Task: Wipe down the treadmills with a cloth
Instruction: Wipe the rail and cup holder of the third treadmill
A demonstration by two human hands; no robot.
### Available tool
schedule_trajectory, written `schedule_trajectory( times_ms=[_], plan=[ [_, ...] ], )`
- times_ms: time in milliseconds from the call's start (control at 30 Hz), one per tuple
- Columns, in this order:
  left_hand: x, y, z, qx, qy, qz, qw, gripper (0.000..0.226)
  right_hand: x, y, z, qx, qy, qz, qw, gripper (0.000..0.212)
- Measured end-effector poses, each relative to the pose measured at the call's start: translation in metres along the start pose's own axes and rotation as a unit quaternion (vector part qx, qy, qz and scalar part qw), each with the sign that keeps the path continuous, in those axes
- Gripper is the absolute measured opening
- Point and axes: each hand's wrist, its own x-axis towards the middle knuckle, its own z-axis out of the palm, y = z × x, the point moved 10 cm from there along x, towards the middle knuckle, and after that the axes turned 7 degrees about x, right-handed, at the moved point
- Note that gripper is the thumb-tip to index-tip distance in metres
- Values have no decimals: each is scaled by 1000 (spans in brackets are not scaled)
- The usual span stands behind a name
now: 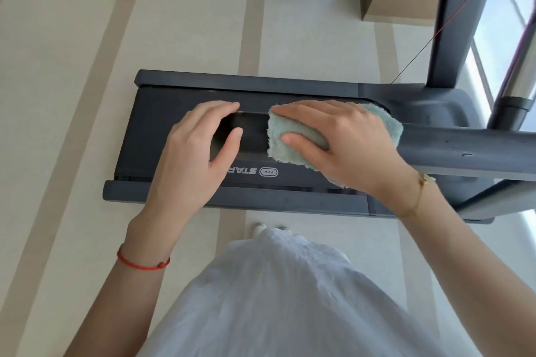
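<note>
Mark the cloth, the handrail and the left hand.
cloth (282,138): head view, on the fluffy left part beside the thumb.
handrail (464,149): head view, on the bare bar right of the cloth.
left hand (185,153): head view, on the back of the hand.

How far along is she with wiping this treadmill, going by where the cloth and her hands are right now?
Nothing shows as finished; no surface visibly looks wiped. In hand: the right hand grips the green cloth wrapped round the dark handrail, and the left hand holds the rail's end beside it. Left, by the look of it: the rest of the rail toward the upright, the belt and the side rails.
</note>
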Motion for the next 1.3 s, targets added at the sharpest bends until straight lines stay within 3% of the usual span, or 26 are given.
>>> schedule_trajectory(
  times_ms=[200, 333, 500, 767, 867, 967, 1167, 1300],
  plan=[
    [-1, -9, 1, -16, -7, -5, 1000, 35, 40, -38, 35, -50, -21, -37, 998, 45],
    [-3, -16, 2, -15, -17, -15, 1000, 36, 18, -20, 15, -24, 8, -35, 999, 39],
    [-2, -16, 2, -12, -28, -16, 999, 38, 13, -2, 4, -3, 1, 29, 1000, 35],
    [0, -15, 4, -19, -30, -9, 999, 36, 25, -28, 23, -53, -4, -55, 997, 43],
    [3, -15, 5, -13, -36, -8, 999, 37, 7, 0, 2, -26, -9, -11, 1000, 40],
    [4, -14, 7, -6, -40, -6, 999, 38, 7, 17, -11, -36, 12, 36, 999, 36],
    [5, -12, 7, -15, -36, 2, 999, 36, 30, -31, 27, -72, 18, -40, 996, 40],
    [6, -13, 7, -9, -38, -4, 999, 38, -5, -4, -9, -67, 82, -9, 994, 35]
  ],
)
